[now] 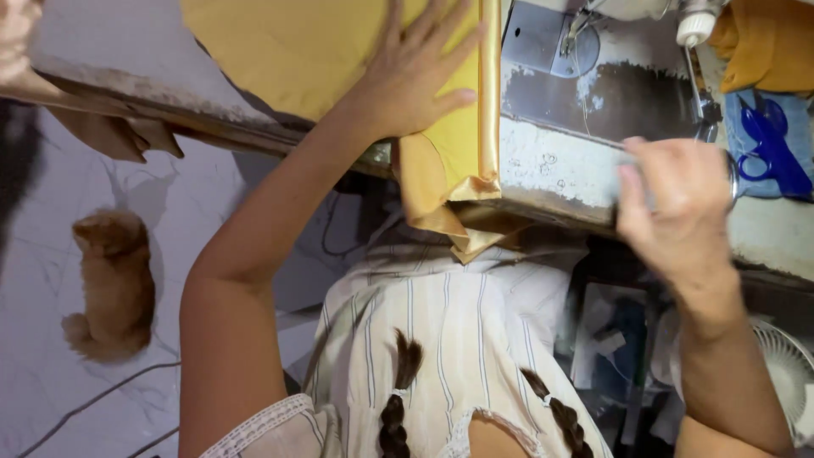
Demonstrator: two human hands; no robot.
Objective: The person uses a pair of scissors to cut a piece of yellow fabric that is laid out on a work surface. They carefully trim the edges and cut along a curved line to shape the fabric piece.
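A worn grey sewing table (551,165) stands over a pale marbled floor (51,280). The left hand (420,76) lies spread flat on yellow fabric (297,51), whose folded satin edge hangs over the table's front. The right hand (678,203) curls around a blurred shiny object (731,178); blue scissors (767,148) lie just beyond.

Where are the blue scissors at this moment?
In the head view, the blue scissors lie at the far right on the sewing table, just past the right hand and below a bundle of yellow cloth.
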